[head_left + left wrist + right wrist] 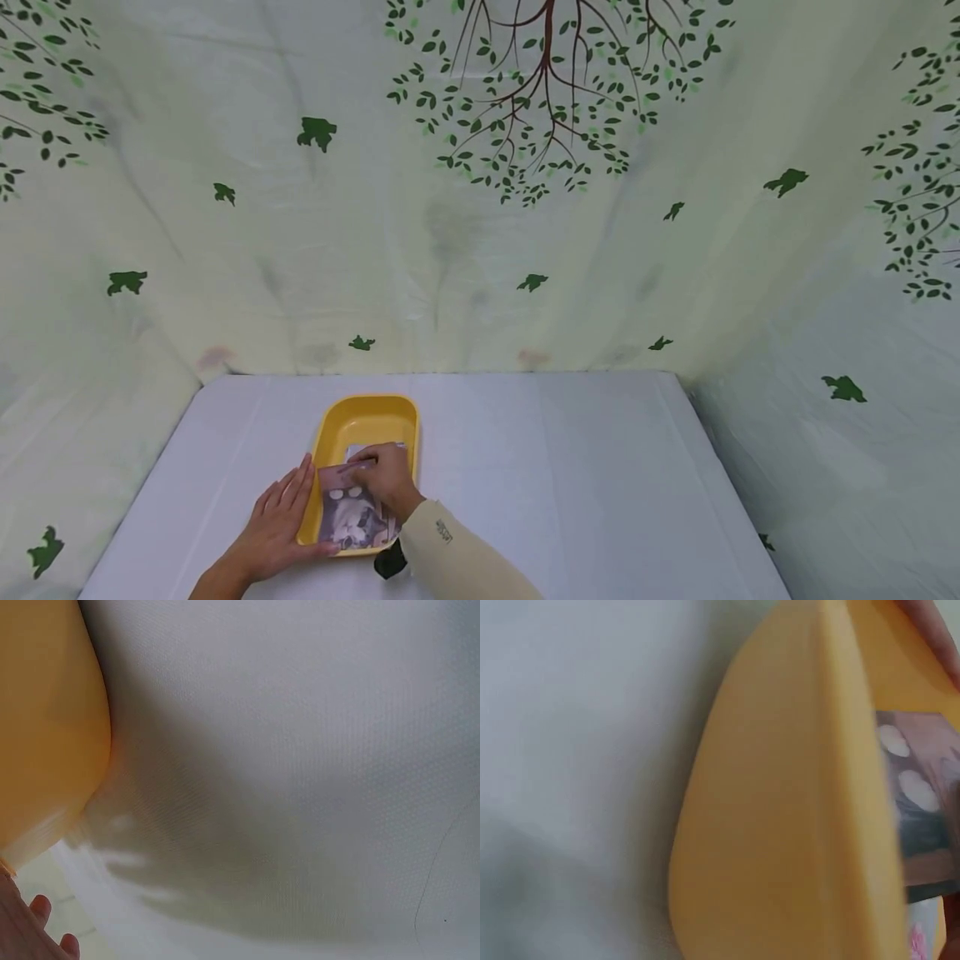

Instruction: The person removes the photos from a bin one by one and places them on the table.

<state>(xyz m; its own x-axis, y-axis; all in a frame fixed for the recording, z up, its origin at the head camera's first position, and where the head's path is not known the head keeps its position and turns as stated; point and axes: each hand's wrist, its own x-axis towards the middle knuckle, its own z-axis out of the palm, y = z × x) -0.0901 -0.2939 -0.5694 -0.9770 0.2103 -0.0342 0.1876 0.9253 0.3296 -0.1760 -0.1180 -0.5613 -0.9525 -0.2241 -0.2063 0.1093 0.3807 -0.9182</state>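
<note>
white table [570,467], leaf-print cloth walls [450,233]

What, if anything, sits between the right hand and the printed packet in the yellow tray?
Nothing visible: the right hand lies directly on the printed packet inside the yellow tray, while the left hand rests flat against the tray's left side.

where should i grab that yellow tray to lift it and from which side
Probably by the yellow tray at its bare far rim, coming from the far end: the near end is taken by the packet, the left hand and the right hand.
</note>
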